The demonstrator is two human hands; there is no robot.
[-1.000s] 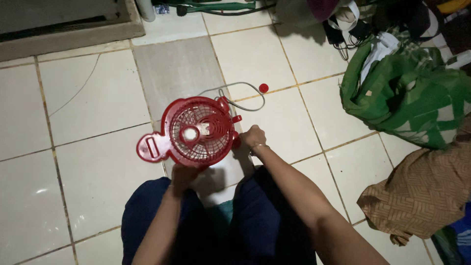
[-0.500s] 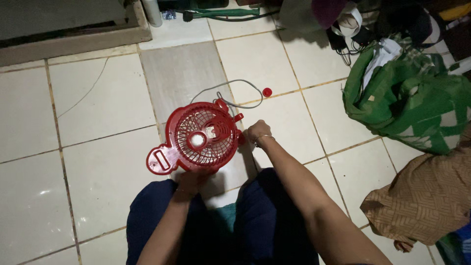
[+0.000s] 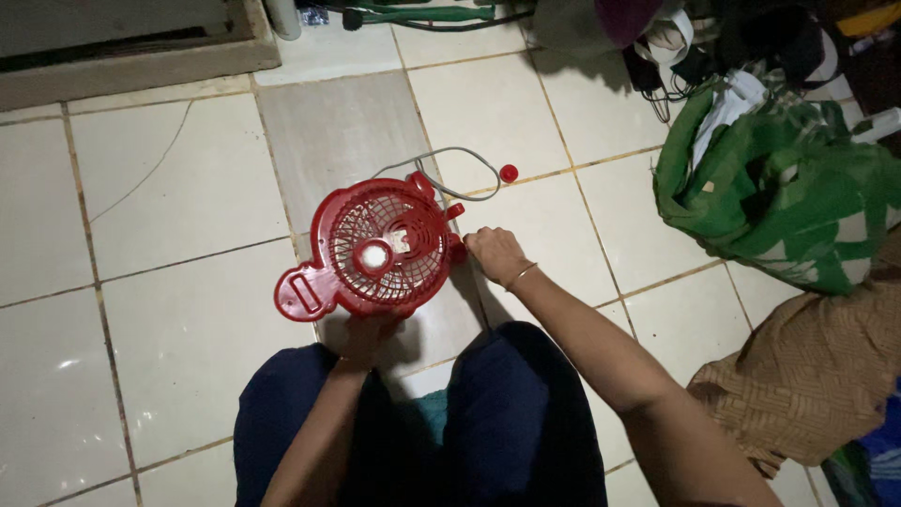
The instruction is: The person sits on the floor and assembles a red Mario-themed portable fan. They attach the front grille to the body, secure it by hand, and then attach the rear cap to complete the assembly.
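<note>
Head view, frame centre: red fan grille (image 3: 380,253) held over floor tiles (image 3: 169,207). Left hand (image 3: 368,336) clamped on lower rim, right hand (image 3: 495,254) pinching right edge. Probably light, stiff, brittle plastic; best gripped by rim.

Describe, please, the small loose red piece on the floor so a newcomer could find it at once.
Start at the red fan held on the tiled floor by both hands. A grey cord loops away beyond it. Just right of that loop lies the small red round cap, detached, far smaller than the fan.
</note>
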